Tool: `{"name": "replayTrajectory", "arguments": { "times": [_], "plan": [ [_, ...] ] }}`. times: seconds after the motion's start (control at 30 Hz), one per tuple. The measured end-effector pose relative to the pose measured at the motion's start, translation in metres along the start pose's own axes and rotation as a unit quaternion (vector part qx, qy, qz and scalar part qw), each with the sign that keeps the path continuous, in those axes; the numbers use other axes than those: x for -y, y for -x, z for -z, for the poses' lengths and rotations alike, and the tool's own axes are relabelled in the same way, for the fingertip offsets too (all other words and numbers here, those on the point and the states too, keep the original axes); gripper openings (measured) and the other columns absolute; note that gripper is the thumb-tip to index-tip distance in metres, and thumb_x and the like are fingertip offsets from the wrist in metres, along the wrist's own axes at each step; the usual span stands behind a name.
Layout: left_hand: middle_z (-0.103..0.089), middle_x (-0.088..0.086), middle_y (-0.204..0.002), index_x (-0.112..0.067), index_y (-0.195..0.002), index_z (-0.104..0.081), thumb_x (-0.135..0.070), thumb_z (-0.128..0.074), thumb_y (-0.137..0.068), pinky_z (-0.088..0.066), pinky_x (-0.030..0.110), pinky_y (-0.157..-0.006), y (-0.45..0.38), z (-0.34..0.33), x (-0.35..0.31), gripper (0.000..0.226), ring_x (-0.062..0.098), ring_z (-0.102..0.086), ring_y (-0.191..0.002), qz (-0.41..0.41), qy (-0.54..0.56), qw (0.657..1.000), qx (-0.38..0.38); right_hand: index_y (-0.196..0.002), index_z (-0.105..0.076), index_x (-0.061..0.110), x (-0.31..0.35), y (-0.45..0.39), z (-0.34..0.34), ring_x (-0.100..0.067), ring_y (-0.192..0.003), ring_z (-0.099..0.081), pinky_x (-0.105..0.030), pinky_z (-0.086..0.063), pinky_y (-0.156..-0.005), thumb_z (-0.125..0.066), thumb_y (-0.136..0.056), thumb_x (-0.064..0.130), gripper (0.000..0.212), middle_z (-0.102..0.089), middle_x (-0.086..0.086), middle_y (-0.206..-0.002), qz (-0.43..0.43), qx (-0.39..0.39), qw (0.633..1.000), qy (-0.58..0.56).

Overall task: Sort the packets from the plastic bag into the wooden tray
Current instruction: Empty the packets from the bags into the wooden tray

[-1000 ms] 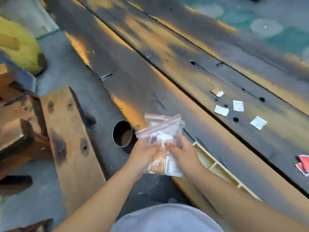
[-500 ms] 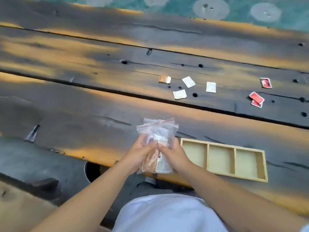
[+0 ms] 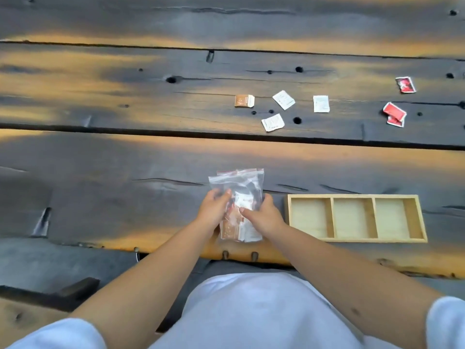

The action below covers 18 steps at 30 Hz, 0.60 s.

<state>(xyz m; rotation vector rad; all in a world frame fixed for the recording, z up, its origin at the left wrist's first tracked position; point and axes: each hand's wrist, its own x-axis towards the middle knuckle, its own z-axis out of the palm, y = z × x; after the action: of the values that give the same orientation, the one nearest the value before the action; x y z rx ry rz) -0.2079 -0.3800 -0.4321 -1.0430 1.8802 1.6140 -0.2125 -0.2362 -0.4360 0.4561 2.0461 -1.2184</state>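
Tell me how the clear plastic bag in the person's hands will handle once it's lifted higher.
The plastic bag looks thin and crinkled, so it will probably flop above the left hand and right hand. The packets sit bunched low, so its bottom likely sags. It seems light. The glossy film may slip.

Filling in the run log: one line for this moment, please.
phase: bag in hand | left hand + right hand: holding plastic bag | wooden tray: empty | loose packets: on far plank
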Motion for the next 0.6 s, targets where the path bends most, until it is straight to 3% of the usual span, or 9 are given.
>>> {"name": "replayTrajectory", "arguments": {
  "times": [0.1, 0.2, 0.23, 0.3, 0.37, 0.43, 0.53, 0.6],
  "plan": [
    [-0.061, 0.005, -0.118, -0.016, -0.119, -0.053, -0.049, -0.057, -0.089, -0.048, 0.043, -0.096, -0.009, 0.01, -0.005, 0.045, 0.022, -0.059, -0.106, 0.013, -0.022, 0.999, -0.02, -0.139, -0.03, 0.011, 0.004, -0.005, 0.005, -0.028, -0.12, -0.055, -0.039, -0.048, -0.094, -0.073, -0.084, 0.031, 0.073, -0.053, -0.007, -0.137, 0.001, -0.015, 1.0, 0.017],
    [-0.056, 0.004, -0.132, -0.018, -0.131, -0.048, -0.053, -0.062, -0.083, -0.042, 0.045, -0.105, -0.015, 0.02, -0.013, 0.061, 0.022, -0.054, -0.119, 0.014, -0.017, 1.0, -0.007, -0.147, -0.022, 0.011, 0.014, -0.01, 0.011, -0.029, -0.12, -0.056, -0.038, -0.049, -0.093, -0.07, -0.087, 0.029, 0.079, -0.052, -0.008, -0.139, 0.01, -0.018, 1.0, 0.021],
    [-0.057, 0.005, -0.131, -0.017, -0.13, -0.049, -0.051, -0.063, -0.084, -0.043, 0.042, -0.102, -0.02, 0.021, -0.014, 0.059, 0.02, -0.055, -0.116, 0.013, -0.014, 1.0, 0.001, -0.146, -0.024, 0.012, 0.016, -0.014, 0.013, -0.028, -0.117, -0.057, -0.04, -0.05, -0.093, -0.07, -0.086, 0.03, 0.077, -0.053, -0.008, -0.138, 0.008, -0.019, 1.0, 0.022],
    [-0.062, -0.001, -0.116, -0.016, -0.121, -0.051, -0.038, -0.061, -0.092, -0.046, 0.031, -0.082, -0.022, 0.021, -0.015, 0.037, 0.011, -0.058, -0.097, 0.019, 0.003, 0.999, 0.027, -0.144, -0.027, 0.013, 0.018, -0.02, 0.013, -0.029, -0.114, -0.059, -0.045, -0.051, -0.095, -0.069, -0.085, 0.034, 0.075, -0.052, -0.008, -0.137, -0.013, -0.019, 0.999, 0.026],
    [-0.06, -0.005, -0.104, -0.016, -0.119, -0.05, -0.032, -0.059, -0.094, -0.042, 0.026, -0.068, -0.02, 0.019, -0.016, 0.031, 0.006, -0.057, -0.086, 0.033, 0.008, 0.998, 0.05, -0.142, -0.029, 0.013, 0.017, -0.026, 0.009, -0.028, -0.112, -0.058, -0.045, -0.05, -0.095, -0.068, -0.085, 0.036, 0.073, -0.05, -0.008, -0.136, -0.046, 0.003, 0.998, 0.031],
    [-0.061, -0.002, -0.111, -0.017, -0.123, -0.05, -0.033, -0.061, -0.093, -0.044, 0.028, -0.077, -0.023, 0.018, -0.012, 0.036, 0.013, -0.059, -0.096, 0.005, -0.012, 0.999, 0.036, -0.141, -0.031, 0.013, 0.017, -0.028, 0.001, -0.029, -0.116, -0.054, -0.044, -0.048, -0.096, -0.068, -0.084, 0.037, 0.072, -0.047, -0.009, -0.138, -0.053, 0.002, 0.997, 0.052],
    [-0.058, -0.004, -0.112, -0.02, -0.125, -0.052, -0.033, -0.061, -0.093, -0.043, 0.03, -0.085, -0.025, 0.025, -0.014, 0.036, 0.016, -0.056, -0.103, -0.086, -0.104, 0.99, -0.031, -0.15, -0.023, 0.018, 0.025, -0.032, -0.002, -0.033, -0.139, -0.029, -0.045, -0.032, -0.111, -0.066, -0.085, 0.039, 0.081, -0.029, -0.008, -0.154, 0.036, -0.076, 0.984, 0.159],
    [-0.063, -0.003, -0.102, -0.02, -0.105, -0.062, -0.031, -0.06, -0.093, -0.046, 0.031, -0.082, -0.028, 0.031, -0.02, 0.017, 0.019, -0.059, -0.099, -0.139, -0.155, 0.977, -0.049, -0.152, -0.021, 0.025, 0.037, -0.037, 0.003, -0.032, -0.146, -0.014, -0.047, -0.023, -0.116, -0.063, -0.089, 0.038, 0.077, -0.017, -0.005, -0.161, 0.129, -0.078, 0.954, 0.258]
  ]
}}
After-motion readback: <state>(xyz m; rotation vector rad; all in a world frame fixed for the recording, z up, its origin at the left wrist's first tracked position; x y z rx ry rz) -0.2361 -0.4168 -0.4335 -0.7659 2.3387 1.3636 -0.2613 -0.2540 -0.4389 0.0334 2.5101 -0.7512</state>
